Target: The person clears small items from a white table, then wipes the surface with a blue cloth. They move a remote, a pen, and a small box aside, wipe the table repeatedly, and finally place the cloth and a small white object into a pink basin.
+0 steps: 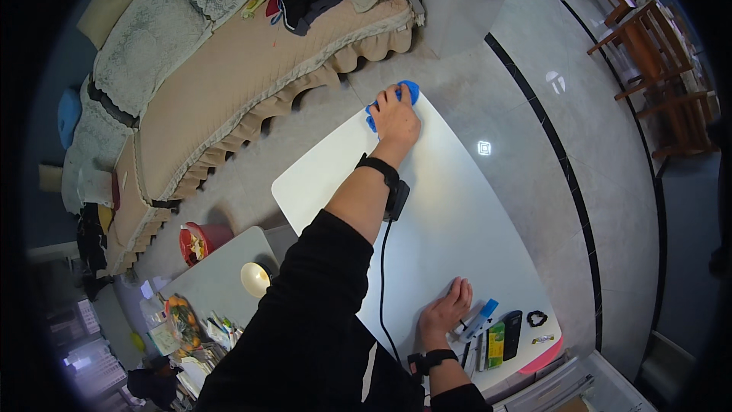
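My left hand is stretched far out and presses a bunched blue cloth onto the far corner of a white table. The palm and fingers cover part of the cloth. My right hand rests on the near part of the same table, holding nothing, its fingers extended. Just right of it lies a clear bottle with a blue cap. Beyond that are a green and yellow box, a black phone, a black band and a small shiny item.
A black cable runs from the left wrist device across the table. On the left, a grey table bears a lamp, bagged fruit and papers. Past it stand a red bin and a covered sofa.
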Motion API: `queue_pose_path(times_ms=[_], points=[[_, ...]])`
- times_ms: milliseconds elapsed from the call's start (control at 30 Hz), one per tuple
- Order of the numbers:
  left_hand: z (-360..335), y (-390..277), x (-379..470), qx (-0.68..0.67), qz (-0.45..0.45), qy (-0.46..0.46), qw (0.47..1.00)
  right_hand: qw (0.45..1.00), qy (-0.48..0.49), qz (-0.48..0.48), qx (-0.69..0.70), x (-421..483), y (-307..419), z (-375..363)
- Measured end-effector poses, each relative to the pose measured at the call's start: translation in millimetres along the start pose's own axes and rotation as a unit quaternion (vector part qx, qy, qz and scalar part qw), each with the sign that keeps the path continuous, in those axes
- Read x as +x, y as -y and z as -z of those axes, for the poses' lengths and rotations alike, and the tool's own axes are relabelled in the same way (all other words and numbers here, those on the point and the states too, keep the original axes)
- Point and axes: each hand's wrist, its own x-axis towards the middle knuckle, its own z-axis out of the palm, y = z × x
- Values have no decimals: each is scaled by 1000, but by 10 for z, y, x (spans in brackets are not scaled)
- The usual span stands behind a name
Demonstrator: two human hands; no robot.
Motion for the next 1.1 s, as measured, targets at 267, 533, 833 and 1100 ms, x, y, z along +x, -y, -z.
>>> queue_pose_path(times_ms=[267, 533, 833, 1100], points=[[64, -173, -1239, -64, -293, 61, 952, 1000, 10, -11, 7, 12, 37, 25], [270, 87, -2362, -97, -355, 123, 922, 1000, -22, 12, 16, 12, -14, 1], [671, 743, -3226, -70, -472, 202, 855, 993, -39, 11, 109, 97, 3, 78], [408, 628, -2555, -33, -191, 39, 980, 966, 26, 26, 256, 179, 51, 196]])
